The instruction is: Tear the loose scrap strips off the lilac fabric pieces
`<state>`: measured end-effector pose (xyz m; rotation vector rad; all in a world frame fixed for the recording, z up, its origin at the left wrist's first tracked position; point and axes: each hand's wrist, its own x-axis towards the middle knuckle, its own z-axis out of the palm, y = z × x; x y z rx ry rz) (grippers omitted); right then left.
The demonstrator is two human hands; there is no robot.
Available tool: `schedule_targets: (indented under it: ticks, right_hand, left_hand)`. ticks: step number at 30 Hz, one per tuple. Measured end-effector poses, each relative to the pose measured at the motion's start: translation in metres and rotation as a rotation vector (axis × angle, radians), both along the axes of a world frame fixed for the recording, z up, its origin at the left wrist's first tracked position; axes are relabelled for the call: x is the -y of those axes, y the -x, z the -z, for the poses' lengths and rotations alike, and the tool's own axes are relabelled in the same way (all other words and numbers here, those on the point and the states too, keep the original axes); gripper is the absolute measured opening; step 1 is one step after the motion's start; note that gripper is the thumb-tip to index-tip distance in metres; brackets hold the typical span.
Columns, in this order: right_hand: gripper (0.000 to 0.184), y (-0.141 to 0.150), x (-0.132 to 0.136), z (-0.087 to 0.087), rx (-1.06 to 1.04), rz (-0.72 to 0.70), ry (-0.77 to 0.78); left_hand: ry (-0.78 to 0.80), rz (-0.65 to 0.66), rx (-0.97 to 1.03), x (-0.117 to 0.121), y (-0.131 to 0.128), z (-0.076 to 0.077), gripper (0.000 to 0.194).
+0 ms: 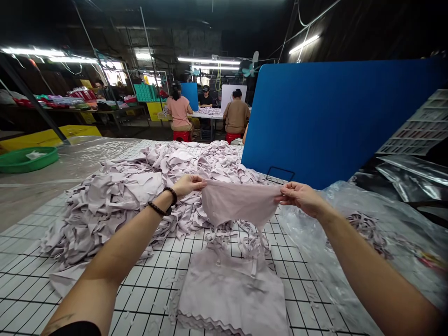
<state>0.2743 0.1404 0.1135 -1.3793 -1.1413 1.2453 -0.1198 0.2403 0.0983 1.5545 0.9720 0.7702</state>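
A pale mauve-pink garment [241,200] hangs stretched between my two hands, its upper edge nearly straight and its lower edge curved. My left hand [191,185] pinches the left upper corner, and my right hand [297,196] grips the right upper corner. Just below it, on the white gridded table [147,298], lies a neat stack of similar strappy tops [234,289] with wavy hems. Thin straps bunch at the stack's upper end. Behind my left forearm spreads a large loose heap of the same pink garments [115,191].
A tall blue board [325,116] stands at the right behind a black wire holder [280,171]. Clear plastic bags [315,233] cover the right side of the table. A green basin [28,159] sits at far left. Several people work at tables behind.
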Motion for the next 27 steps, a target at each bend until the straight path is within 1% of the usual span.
schedule_targets:
  ticks: [2, 4, 6, 7, 9, 11, 13, 15, 16, 18, 20, 22, 25, 27]
  right_hand:
    - [0.032, 0.004, 0.009, 0.004, -0.028, 0.001, 0.01]
    - [0.032, 0.008, 0.026, 0.011, -0.032, 0.004, -0.016]
    - [0.029, 0.011, 0.052, 0.02, 0.016, -0.014, -0.058]
    - [0.027, 0.014, 0.069, 0.027, 0.061, -0.043, -0.07]
    - [0.023, 0.021, 0.109, 0.042, 0.165, -0.133, -0.061]
    - [0.022, 0.031, 0.152, 0.062, 0.249, -0.236, -0.005]
    - [0.022, 0.042, 0.191, 0.082, 0.332, -0.309, 0.041]
    - [0.021, 0.052, 0.22, 0.1, 0.407, -0.326, 0.055]
    - [0.02, 0.056, 0.231, 0.107, 0.432, -0.319, 0.059]
    - [0.019, 0.059, 0.245, 0.114, 0.455, -0.276, 0.061]
    - [0.019, 0.06, 0.252, 0.115, 0.469, -0.226, 0.04]
    - [0.017, 0.059, 0.255, 0.115, 0.5, -0.206, 0.008]
    - [0.015, 0.062, 0.26, 0.12, 0.592, -0.254, -0.042]
    - [0.014, 0.064, 0.265, 0.126, 0.66, -0.297, -0.105]
  left_hand:
    - [-0.049, -0.012, -0.024, 0.002, 0.0, 0.0, 0.046]
    - [-0.121, -0.029, -0.104, 0.011, 0.003, 0.003, 0.046]
    - [-0.216, -0.036, -0.205, 0.03, 0.011, 0.011, 0.044]
    - [-0.256, -0.022, -0.249, 0.043, 0.017, 0.018, 0.041]
    - [-0.309, 0.04, -0.316, 0.076, 0.029, 0.037, 0.033]
    - [-0.309, 0.136, -0.378, 0.113, 0.041, 0.061, 0.024]
    - [-0.324, 0.193, -0.422, 0.15, 0.051, 0.086, 0.015]
    - [-0.343, 0.212, -0.429, 0.182, 0.057, 0.105, 0.011]
    - [-0.358, 0.216, -0.434, 0.194, 0.059, 0.112, 0.011]
    - [-0.415, 0.211, -0.446, 0.213, 0.061, 0.119, 0.011]
    - [-0.49, 0.2, -0.463, 0.225, 0.063, 0.12, 0.01]
    - [-0.55, 0.194, -0.487, 0.235, 0.064, 0.121, 0.011]
    - [-0.598, 0.199, -0.54, 0.248, 0.067, 0.125, 0.015]
    - [-0.615, 0.213, -0.583, 0.255, 0.067, 0.126, 0.016]
